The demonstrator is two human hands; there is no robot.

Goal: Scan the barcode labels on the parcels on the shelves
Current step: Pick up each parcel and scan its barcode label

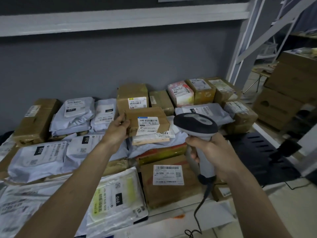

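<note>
A small brown cardboard box (147,121) sits near the centre of the view, tipped so that its white barcode label (148,125) faces the camera; the label carries a blue strip along its top edge, a barcode beneath it and lines of small print. The box rests on a heap of pale poly mailers (154,138) on the shelf (171,219), with a taller cardboard box (133,97) just behind it at 11 o'clock, also bearing a barcode label.

The left hand (117,128) reaches in from 7 o'clock and grips the small box at its left edge, fingers curled round the corner and thumb against the near side. The right hand (211,152), at 3 o'clock from the box, is wrapped tightly round the grey handle of a barcode scanner (195,124); the scanner's dark head sits just right of the box label, and its black cable (200,208) trails down toward 6 o'clock.

Around them the shelf is packed with parcels: grey mailers marked "010" (38,150) at 9 o'clock, a large brown box labelled "J6-S06" (169,175) at 6 o'clock, and more taped cartons (202,90) at 1 o'clock against the grey wall (103,62).
</note>
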